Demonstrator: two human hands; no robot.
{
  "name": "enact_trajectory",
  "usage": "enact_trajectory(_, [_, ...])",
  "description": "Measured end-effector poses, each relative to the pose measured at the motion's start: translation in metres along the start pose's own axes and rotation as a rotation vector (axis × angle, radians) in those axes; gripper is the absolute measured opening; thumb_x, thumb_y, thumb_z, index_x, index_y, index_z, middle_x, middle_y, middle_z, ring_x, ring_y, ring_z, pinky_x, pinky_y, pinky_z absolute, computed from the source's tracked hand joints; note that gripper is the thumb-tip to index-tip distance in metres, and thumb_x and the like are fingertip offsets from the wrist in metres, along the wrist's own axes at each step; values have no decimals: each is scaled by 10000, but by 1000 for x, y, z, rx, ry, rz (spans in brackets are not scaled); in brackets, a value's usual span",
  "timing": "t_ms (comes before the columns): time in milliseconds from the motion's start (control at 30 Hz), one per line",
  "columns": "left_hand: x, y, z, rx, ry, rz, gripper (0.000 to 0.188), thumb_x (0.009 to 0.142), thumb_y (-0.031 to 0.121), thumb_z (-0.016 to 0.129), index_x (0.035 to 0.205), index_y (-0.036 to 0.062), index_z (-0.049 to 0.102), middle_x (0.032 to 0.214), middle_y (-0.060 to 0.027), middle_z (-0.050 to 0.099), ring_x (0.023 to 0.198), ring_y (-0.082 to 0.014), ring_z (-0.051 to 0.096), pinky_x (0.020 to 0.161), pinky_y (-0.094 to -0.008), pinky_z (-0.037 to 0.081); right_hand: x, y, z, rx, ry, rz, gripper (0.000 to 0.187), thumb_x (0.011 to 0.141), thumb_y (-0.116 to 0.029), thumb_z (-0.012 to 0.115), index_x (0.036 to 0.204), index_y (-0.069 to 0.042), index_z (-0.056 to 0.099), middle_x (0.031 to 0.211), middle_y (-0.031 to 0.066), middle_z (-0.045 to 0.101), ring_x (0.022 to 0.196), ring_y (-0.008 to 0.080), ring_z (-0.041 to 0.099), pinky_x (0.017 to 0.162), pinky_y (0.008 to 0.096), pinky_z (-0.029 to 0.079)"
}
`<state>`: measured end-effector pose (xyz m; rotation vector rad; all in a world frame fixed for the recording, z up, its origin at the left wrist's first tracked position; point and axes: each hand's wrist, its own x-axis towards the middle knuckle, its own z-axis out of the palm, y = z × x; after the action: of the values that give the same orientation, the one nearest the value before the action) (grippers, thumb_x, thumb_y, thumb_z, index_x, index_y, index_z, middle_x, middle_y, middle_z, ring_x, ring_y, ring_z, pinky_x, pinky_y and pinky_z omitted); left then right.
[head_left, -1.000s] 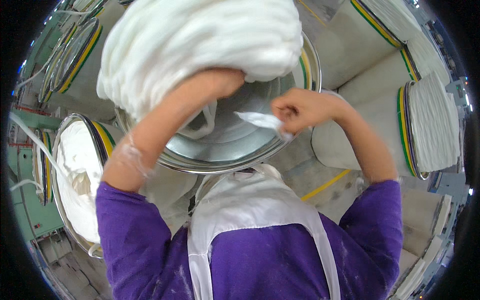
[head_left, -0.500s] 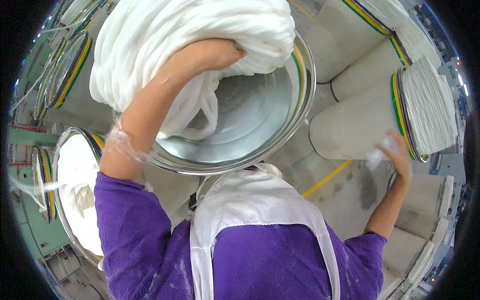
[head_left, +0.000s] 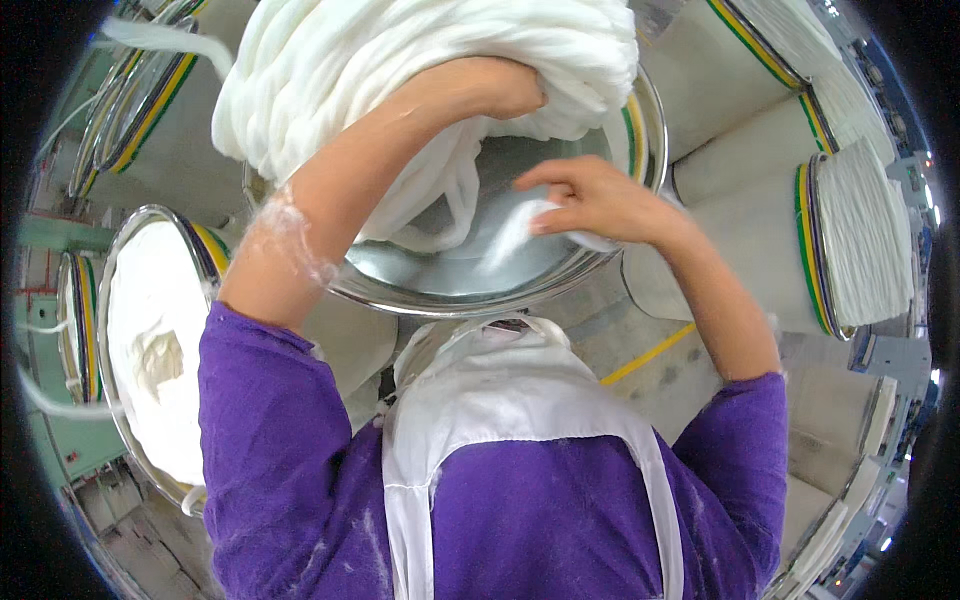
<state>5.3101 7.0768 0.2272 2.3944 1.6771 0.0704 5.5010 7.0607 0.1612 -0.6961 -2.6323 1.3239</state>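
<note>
And there's the left hand (head_left: 510,90), buried in the great heap of white fibre rope (head_left: 370,50), its fingers lost in the folds, so whether they grip I can't tell! The heap bulges over the far side of the round can (head_left: 500,305), the forearm laid across its front, apparently to prop it back and leave the metal plate (head_left: 400,265) exposed. One strand loop (head_left: 465,195) droops over that plate. The right hand (head_left: 600,205) (slightly blurred) loosely clasps a white tuft (head_left: 510,240), index finger extended, probably because something so flimsy needs little pressure.
</note>
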Motion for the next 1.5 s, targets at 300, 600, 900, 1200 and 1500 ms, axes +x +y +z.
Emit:
enact_trajectory(300, [-14,-5,22,61,-106,0,549,898,460,488,1141,-16,613,1135,-218,615,1052,-353,579,952,-401,410,80,7,64,282,-425,408,520,770,-478,703,1032,-31,656,853,53,640,760,136,564,719,278,444])
enact_trajectory(600, [-64,-15,63,-642,-313,288,392,927,334,511,1053,-25,605,968,-162,654,865,-260,601,813,-375,459,35,45,-8,3,-328,468,364,816,-368,673,1029,-73,668,787,46,673,761,131,611,740,307,476])
enact_trajectory(900, [-82,-24,198,340,-771,421,357,889,235,447,1069,-26,612,1106,-218,606,1004,-357,588,891,-437,445,36,65,-11,-127,-225,188,214,783,-230,719,930,-75,702,803,39,682,783,177,601,793,316,460])
enact_trajectory(1200, [-77,-27,38,160,-109,-238,289,839,114,419,965,-29,636,959,-247,647,882,-382,641,801,-447,511,-29,0,-38,83,-452,186,238,840,-219,671,998,-41,685,797,67,672,714,133,599,678,294,472])
enact_trajectory(1500, [-57,-18,-2,118,-45,-279,286,823,61,406,962,-52,630,1003,-255,634,947,-362,624,871,-432,474,-157,26,-48,855,-40,202,406,820,-205,668,1168,-8,602,701,46,624,612,90,579,555,232,445])
